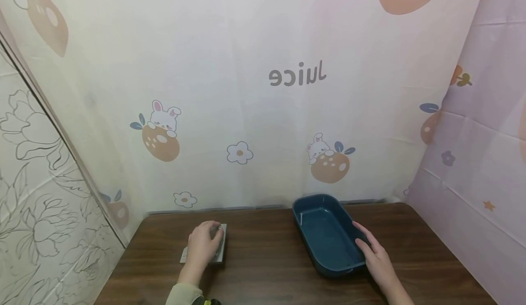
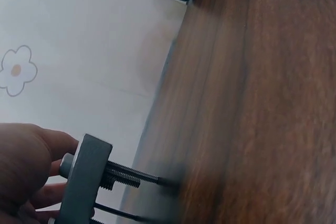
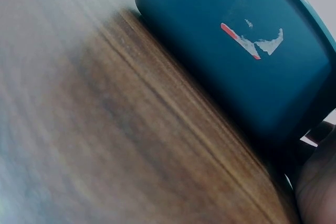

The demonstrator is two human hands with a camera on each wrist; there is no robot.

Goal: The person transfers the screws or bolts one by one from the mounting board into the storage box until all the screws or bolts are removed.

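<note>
My left hand [image 1: 203, 245] reaches over a grey metal block [image 2: 86, 179] with threaded bolts through it. Its fingers are curled at a round bolt head [image 2: 65, 165], apparently pinching it; the exact contact is partly hidden. Threaded shafts [image 2: 128, 174] stick out of the block's far side toward the table, with a thinner rod [image 2: 121, 212] beside them. On the right, my right hand [image 1: 376, 255] grips the side of a deep dark-teal rectangular tray [image 1: 328, 236], thumb over the rim. The tray's outer wall [image 3: 236, 56] carries torn sticker remains.
Both things are on a dark wood-grain table [image 1: 259, 250]. A printed curtain [image 1: 246, 113] hangs behind its back edge, and further curtains hang at the left and right. A thin white mark [image 1: 301, 219] shows inside the tray.
</note>
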